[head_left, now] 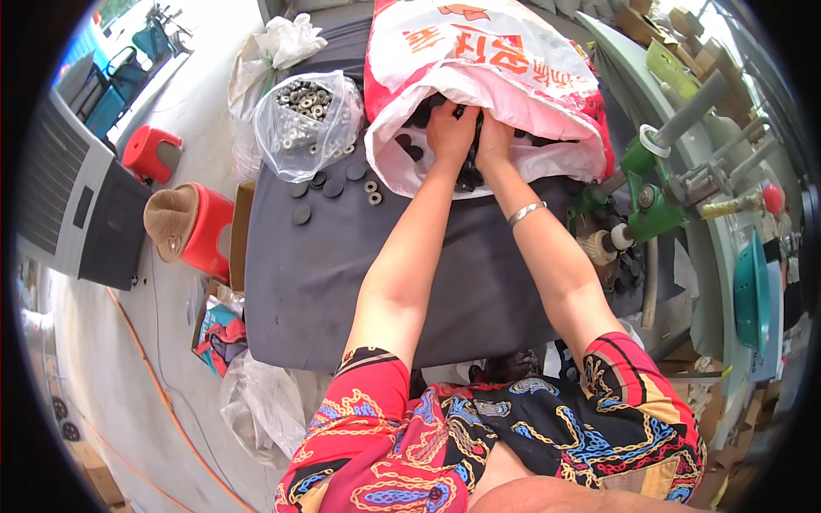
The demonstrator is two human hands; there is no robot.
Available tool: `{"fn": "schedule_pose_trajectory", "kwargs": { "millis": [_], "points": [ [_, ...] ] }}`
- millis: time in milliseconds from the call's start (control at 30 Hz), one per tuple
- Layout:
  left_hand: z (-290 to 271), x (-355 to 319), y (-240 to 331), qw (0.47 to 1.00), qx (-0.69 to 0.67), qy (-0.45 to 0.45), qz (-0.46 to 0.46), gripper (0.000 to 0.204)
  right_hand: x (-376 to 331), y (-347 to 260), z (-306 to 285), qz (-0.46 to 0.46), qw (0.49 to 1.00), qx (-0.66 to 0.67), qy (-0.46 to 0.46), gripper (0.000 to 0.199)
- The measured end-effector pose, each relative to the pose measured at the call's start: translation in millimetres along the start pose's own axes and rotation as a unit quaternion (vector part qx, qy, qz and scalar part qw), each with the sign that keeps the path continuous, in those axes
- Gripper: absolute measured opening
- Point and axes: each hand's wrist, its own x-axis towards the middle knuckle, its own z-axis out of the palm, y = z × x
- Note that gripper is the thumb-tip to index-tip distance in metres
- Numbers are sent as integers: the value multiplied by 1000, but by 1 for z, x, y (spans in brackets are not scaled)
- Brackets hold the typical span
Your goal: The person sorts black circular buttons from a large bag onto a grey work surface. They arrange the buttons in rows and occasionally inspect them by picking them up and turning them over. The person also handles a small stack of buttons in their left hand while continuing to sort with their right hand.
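A large white and red woven sack [479, 73] lies on the dark-covered table, its mouth facing me. Both my arms reach into that mouth, where black pieces [469, 175] fill the inside. My left hand [451, 132] is curled among them, its fingertips hidden. Close beside it, my right hand [493, 141] has its fingers out of sight between the black pieces. Several flat black discs [333, 186] lie on the cover to the left of the sack. Two small metal rings [373, 193] are near them.
A clear plastic bag [295, 158] of metal rings stands left of the sack. A green metal machine [654, 205] with a red-knobbed lever [772, 199] is at the right. Red stools [209, 231], a grey cooler-like unit [73, 197] and an orange cord [158, 385] are on the left.
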Motion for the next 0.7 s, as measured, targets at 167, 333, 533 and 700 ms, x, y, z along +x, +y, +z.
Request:
{"fn": "schedule_pose_trajectory", "kwargs": {
  "millis": [167,333,533,700],
  "points": [
    [-25,-47,33,995,-47,75,54,34,-39,-32,-13,8,998,56,-22,27],
    [-60,-105,45,982,-55,96,153,25,-100,-51,-38,-17,994,82,-76,23],
    [-91,-159,44,976,-41,86,198,25,-149,-44,-65,-46,991,70,-103,24],
    [-107,-177,19,970,14,72,233,20,-171,-26,-88,-154,979,-84,-108,19]
  ]
}}
